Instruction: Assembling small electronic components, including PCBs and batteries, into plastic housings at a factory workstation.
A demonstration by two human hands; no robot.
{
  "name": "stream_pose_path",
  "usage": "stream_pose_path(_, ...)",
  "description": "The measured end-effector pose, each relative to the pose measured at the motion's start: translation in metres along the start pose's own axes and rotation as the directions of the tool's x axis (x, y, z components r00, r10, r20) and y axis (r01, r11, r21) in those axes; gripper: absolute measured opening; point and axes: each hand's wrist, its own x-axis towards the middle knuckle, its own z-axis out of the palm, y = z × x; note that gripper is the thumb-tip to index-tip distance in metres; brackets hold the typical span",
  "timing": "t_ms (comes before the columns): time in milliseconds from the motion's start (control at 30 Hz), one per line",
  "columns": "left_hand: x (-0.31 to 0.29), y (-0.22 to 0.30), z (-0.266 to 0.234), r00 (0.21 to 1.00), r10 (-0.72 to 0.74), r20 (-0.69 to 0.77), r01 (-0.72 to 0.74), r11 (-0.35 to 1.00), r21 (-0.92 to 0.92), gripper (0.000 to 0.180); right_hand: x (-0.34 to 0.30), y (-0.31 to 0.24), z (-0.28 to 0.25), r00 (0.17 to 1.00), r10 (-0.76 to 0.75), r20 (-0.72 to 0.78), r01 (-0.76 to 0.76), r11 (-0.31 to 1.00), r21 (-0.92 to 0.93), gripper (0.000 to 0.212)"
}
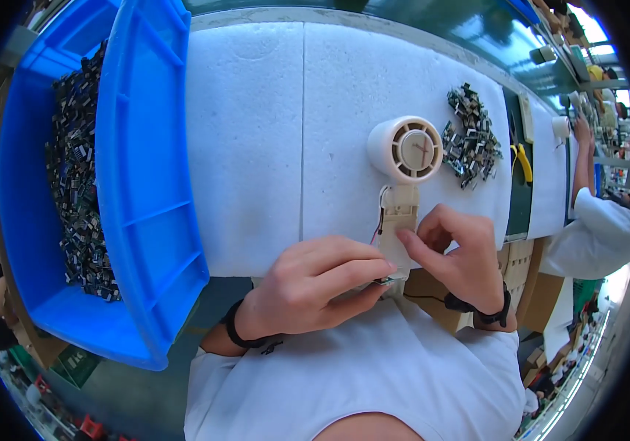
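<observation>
While fingers [407, 244] press, round ribbed fan [406, 151] lies flat.

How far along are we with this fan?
Done: the fan head looks closed up, lying on the white foam mat. In hand: left hand and right hand work at the open handle, wires showing. Left: handle not yet closed; a pile of small parts and a full blue bin wait.
</observation>
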Motion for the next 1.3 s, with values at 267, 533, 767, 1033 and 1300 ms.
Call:
stream_pose_path(267, 0.0, -0.002, 0.004, 0.987, 0.039, 0.159, -0.041, 0.999, 0.01, 0.027, 0.026, -0.012, -0.002, 0.87, -0.488, 0.068, 0.484, 0.821, -0.302, 0.032)
stream_pose_path(533, -0.003, -0.002, 0.003, 0.986, 0.028, 0.164, -0.033, 0.999, 0.031, 0.027, 0.041, -0.004, -0.001, 0.851, -0.516, 0.101, 0.525, 0.842, -0.126, 0.028)
stream_pose_path(767, -0.001, -0.001, -0.001, 0.994, -0.02, 0.106, 0.02, 1.0, 0.001, 0.027, 0.038, -0.007, 0.015, 0.951, -0.298, -0.087, 0.3, 0.954, 0.02, 0.014)
stream_pose_path(1033, 0.001, 0.003, 0.008, 0.827, -0.402, -0.394, 0.305, 0.908, -0.287, 0.028, 0.037, -0.009, 0.017, 0.959, -0.267, -0.094, 0.266, 0.964, -0.025, 0.013)
stream_pose_path(1300, 0.005, 0.002, 0.001, 0.989, -0.087, -0.115, 0.085, 0.996, -0.028, 0.023, 0.036, -0.003, 0.023, 0.894, -0.423, -0.149, 0.416, 0.906, -0.075, 0.018)
